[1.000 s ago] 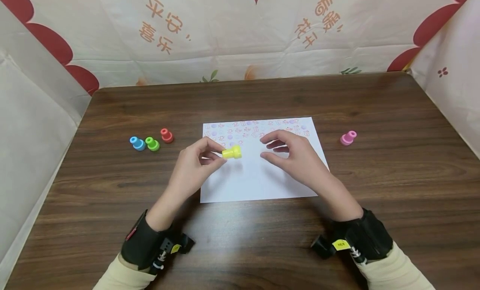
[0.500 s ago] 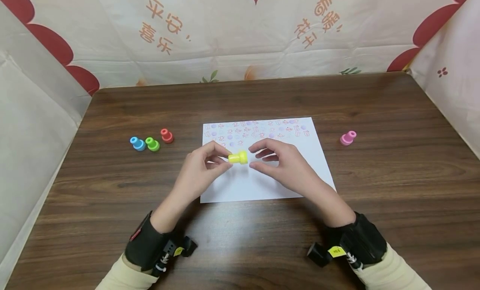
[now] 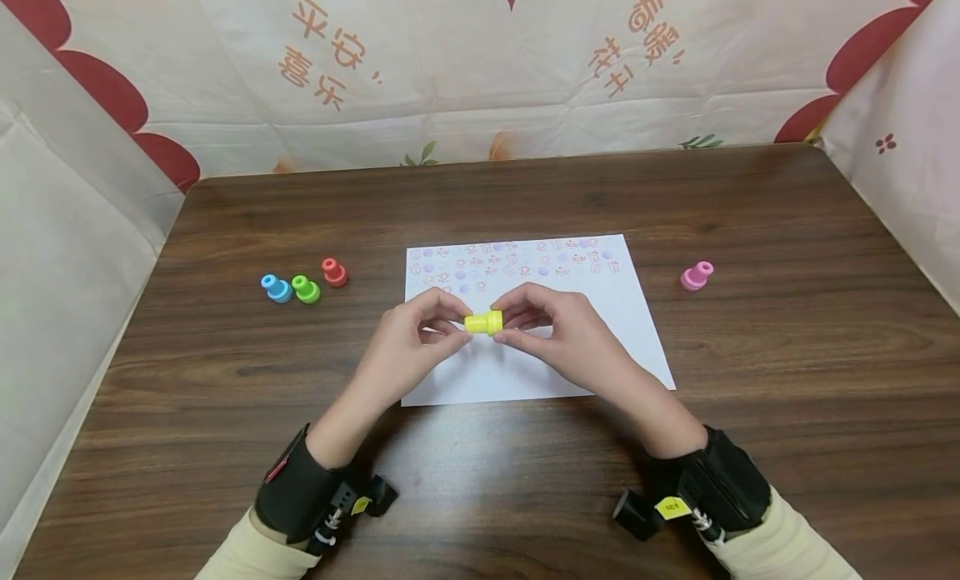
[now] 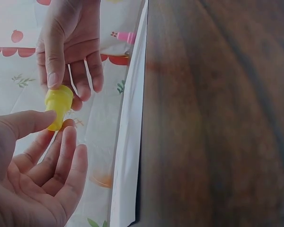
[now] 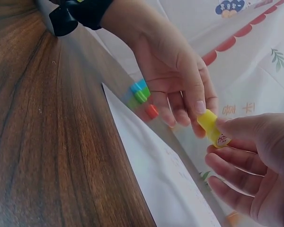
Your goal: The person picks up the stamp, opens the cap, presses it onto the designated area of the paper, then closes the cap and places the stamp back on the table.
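A yellow toy stamp [image 3: 483,322] is held sideways above the white paper [image 3: 517,372]. My left hand [image 3: 412,342] pinches its narrow handle end between thumb and fingers. From the other side, my right hand [image 3: 558,330] has thumb and fingertips on the wide end. In the right wrist view, the stamp's wide end [image 5: 222,140] bears a white label with red marks. Rows of small red and purple prints [image 3: 510,259] cover the paper's far part.
To the left on the brown table [image 3: 187,355] stand a blue stamp [image 3: 277,288], a green stamp [image 3: 306,289] and a red stamp [image 3: 334,272]. A pink stamp [image 3: 697,276] stands to the right. Behind the table hangs a printed white cloth [image 3: 480,72].
My left hand has carried the yellow stamp slightly right and nearer to me. My right hand has come in leftward, and its fingers have closed on the wide end.
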Demonstrator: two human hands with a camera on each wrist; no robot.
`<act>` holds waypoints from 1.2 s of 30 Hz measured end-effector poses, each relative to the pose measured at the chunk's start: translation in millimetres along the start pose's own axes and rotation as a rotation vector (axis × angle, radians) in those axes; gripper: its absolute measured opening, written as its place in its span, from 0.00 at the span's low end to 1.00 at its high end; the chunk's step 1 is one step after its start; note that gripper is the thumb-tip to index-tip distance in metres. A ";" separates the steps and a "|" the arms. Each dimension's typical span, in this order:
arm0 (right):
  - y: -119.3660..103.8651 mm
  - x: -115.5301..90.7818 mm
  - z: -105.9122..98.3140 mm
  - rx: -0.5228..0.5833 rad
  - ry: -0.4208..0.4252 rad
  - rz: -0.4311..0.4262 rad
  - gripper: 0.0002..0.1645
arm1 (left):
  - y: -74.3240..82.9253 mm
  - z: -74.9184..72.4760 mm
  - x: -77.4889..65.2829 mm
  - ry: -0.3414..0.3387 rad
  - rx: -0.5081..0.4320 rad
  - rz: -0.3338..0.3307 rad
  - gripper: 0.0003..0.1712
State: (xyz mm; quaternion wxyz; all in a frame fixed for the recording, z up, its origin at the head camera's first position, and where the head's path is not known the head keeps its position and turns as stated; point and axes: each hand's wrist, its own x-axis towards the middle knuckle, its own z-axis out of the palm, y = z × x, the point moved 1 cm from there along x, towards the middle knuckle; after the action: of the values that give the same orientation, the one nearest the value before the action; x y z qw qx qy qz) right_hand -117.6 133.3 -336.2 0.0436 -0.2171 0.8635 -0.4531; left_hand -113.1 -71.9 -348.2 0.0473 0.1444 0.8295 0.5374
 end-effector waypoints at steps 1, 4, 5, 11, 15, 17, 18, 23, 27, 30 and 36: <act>-0.2 -0.1 0.0 -0.001 0.003 -0.005 0.16 | 0.2 0.2 -0.1 -0.005 -0.003 0.003 0.11; -0.7 -0.5 0.1 -0.001 0.013 -0.016 0.16 | 0.0 0.4 0.5 -0.011 0.002 0.010 0.11; -0.9 -0.6 0.1 0.000 0.016 -0.019 0.16 | 0.2 0.3 0.7 -0.012 0.005 0.014 0.11; -2.0 0.0 -2.5 -0.007 0.037 -0.025 0.14 | 1.3 -3.1 1.3 -0.005 0.031 0.008 0.09; -1.6 0.4 -9.5 -0.020 0.083 -0.016 0.15 | 0.7 -8.7 1.5 0.028 0.043 0.000 0.10; -0.9 0.8 -12.6 -0.022 0.096 -0.013 0.15 | 0.4 -11.2 1.4 0.039 0.045 -0.002 0.10; -0.7 0.9 -13.7 -0.024 0.096 -0.012 0.16 | 0.5 -12.2 1.3 0.041 0.046 -0.002 0.10; 0.3 1.2 -15.9 -0.023 0.088 -0.014 0.16 | 1.1 -16.2 2.3 0.041 0.051 -0.005 0.11; 1.6 -0.2 -20.0 -0.037 0.095 -0.002 0.17 | 2.7 -21.8 4.7 0.054 0.048 -0.002 0.13; 3.7 -2.1 -23.8 -0.048 0.100 0.007 0.17 | 4.3 -26.9 5.7 0.060 0.032 -0.003 0.14; 9.8 -10.0 -31.5 -0.062 0.114 0.024 0.17 | 6.6 -32.9 7.9 0.056 -0.009 0.003 0.14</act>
State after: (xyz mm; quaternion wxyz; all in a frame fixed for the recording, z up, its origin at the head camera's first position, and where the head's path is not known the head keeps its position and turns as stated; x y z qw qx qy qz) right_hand -120.4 166.4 -326.7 -0.0068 -0.1819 0.8808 -0.4371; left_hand -127.1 -95.9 -327.9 0.0241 0.1305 0.8278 0.5451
